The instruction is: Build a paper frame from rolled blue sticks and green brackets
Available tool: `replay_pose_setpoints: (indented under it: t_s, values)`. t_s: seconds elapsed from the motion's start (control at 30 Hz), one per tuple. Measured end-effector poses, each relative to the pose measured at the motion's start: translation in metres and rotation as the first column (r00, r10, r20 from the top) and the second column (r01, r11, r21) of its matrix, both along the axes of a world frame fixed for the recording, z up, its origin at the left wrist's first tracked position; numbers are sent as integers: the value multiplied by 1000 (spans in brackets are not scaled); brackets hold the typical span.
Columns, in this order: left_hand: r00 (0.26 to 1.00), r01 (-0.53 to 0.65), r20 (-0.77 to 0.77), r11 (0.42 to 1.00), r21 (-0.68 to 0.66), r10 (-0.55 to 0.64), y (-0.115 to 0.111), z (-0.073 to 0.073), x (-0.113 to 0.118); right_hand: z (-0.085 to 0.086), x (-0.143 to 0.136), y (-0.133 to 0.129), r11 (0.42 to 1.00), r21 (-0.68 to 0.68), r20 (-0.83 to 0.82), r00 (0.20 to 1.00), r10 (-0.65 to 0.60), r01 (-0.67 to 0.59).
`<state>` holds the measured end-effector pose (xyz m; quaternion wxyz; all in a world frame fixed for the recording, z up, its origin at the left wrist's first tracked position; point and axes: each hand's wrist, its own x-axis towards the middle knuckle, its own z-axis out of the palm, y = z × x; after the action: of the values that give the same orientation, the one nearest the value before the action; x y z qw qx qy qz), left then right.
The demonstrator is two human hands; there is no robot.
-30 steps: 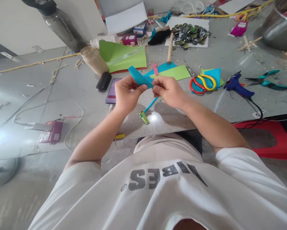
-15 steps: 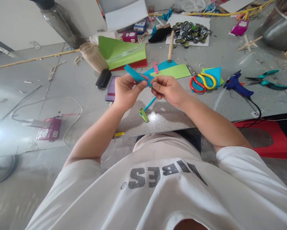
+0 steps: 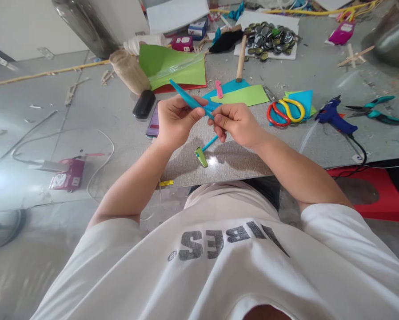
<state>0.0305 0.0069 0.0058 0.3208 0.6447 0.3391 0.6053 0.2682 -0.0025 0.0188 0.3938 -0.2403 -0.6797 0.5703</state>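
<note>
A blue paper strip (image 3: 186, 95) is stretched between my two hands above the table. My left hand (image 3: 178, 120) pinches it near the middle, and its long end sticks out up and to the left. My right hand (image 3: 234, 122) grips the other end between thumb and fingers; part of the strip is hidden there. Below my hands, a thin blue stick with a folded green paper piece (image 3: 201, 157) at its end lies on the table. Behind my hands lie blue paper (image 3: 237, 85), a green paper strip (image 3: 249, 95) and a small pink piece (image 3: 218, 89).
Scissors (image 3: 286, 112), a blue glue gun (image 3: 334, 116) and pliers (image 3: 376, 110) lie at right. A hammer handle (image 3: 241, 60) and bottle caps (image 3: 269, 40) are behind. At left are a phone (image 3: 153, 126), a black case (image 3: 144, 104) and green sheets (image 3: 171, 64).
The blue strip has turned in my fingers, so its free end now looks narrower and more edge-on. The whole view has shifted slightly. Both hands keep their hold.
</note>
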Motion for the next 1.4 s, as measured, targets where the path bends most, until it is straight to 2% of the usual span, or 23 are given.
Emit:
replay_pose_setpoints:
  t_s: [0.07, 0.23, 0.33, 0.47, 0.6, 0.7, 0.8, 0.9, 0.97, 1.03, 1.1, 1.17, 1.23, 1.4]
  values:
    - [1000, 6, -7, 1000, 16, -6, 2, -3, 0, -1, 0, 0, 1000, 8, -3, 1000, 0, 0]
    - [1000, -15, -2, 999, 51, 15, 5, -10, 1, -6, -2, 0, 985, 116, -7, 992, -125, 125]
    - [1000, -2, -2, 996, 87, 2, 5, -12, 2, -5, -3, -3, 986, 130, -5, 994, -107, 107]
    - [1000, 20, 8, 994, 106, -21, -1, -9, 3, 2, -3, -6, 999, 37, -2, 999, 33, -32]
    - [1000, -22, 2, 1000, 3, 22, -8, -3, 7, 8, -2, -7, 979, -88, -4, 983, 184, -184]
    - [1000, -18, -1, 999, -38, 18, -11, 1, 11, 8, -1, -7, 937, -172, -53, 953, 299, -304]
    - [1000, 4, -22, 1000, -10, -4, -12, 4, 13, 5, -2, -6, 871, -241, -129, 903, 409, -429]
    - [999, 11, -50, 1000, 5, -11, -14, 8, 14, 2, -3, -5, 836, -262, -148, 876, 459, -482]
    - [999, 11, -38, 1000, -20, -11, -14, 9, 15, 0, -5, -6, 881, -236, -133, 911, 390, -411]
    - [1000, 1, -15, 999, -52, -2, -13, 9, 15, -2, -8, -9, 953, -173, -129, 965, 230, -250]
    - [1000, -16, 4, 998, -55, 16, -11, 5, 16, -4, -12, -14, 993, -104, -127, 991, 40, -53]
    - [1000, -29, 11, 999, -36, 29, -8, 0, 17, -6, -15, -20, 992, -54, -83, 990, -117, 113]
    - [999, -37, 13, 999, -29, 37, -7, -6, 17, -7, -16, -25, 975, 0, -9, 975, -223, 223]
    - [999, -19, 31, 998, -64, 21, -6, -10, 13, -5, -15, -29, 925, 189, 36, 939, -341, 329]
